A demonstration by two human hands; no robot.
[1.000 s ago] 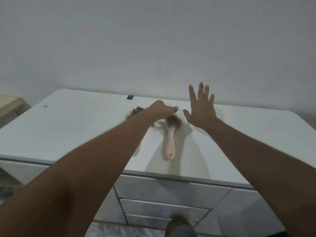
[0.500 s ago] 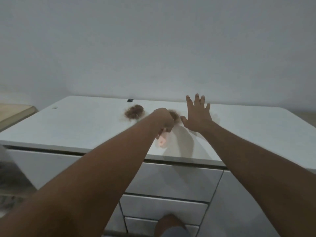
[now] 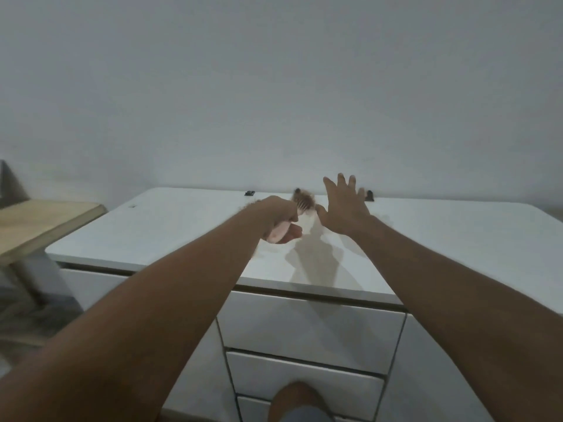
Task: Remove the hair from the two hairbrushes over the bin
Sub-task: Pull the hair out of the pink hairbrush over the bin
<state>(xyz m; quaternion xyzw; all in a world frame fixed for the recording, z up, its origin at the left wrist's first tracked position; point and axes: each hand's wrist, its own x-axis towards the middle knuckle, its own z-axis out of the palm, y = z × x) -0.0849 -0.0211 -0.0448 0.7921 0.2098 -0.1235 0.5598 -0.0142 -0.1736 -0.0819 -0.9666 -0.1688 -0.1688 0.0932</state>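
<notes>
My left hand (image 3: 280, 217) is closed around the pink handle of a hairbrush (image 3: 303, 202), lifted just above the white dresser top (image 3: 170, 233). The brush head, matted with brown hair, points away from me and is blurred. My right hand (image 3: 344, 208) hovers beside the brush head with fingers spread, holding nothing. The second hairbrush is hidden behind my left arm. No bin is in view.
The dresser has several drawers (image 3: 307, 327) below its top, against a plain wall. Two small dark objects (image 3: 249, 193) (image 3: 369, 194) lie at the back edge. A wooden table (image 3: 39, 220) stands to the left. My knee (image 3: 298, 403) shows at the bottom.
My left hand closed on the pink brush's handle and lifted it off the dresser top. The second hair-covered brush, seen at the left earlier, is now behind my arm. The view shifted.
</notes>
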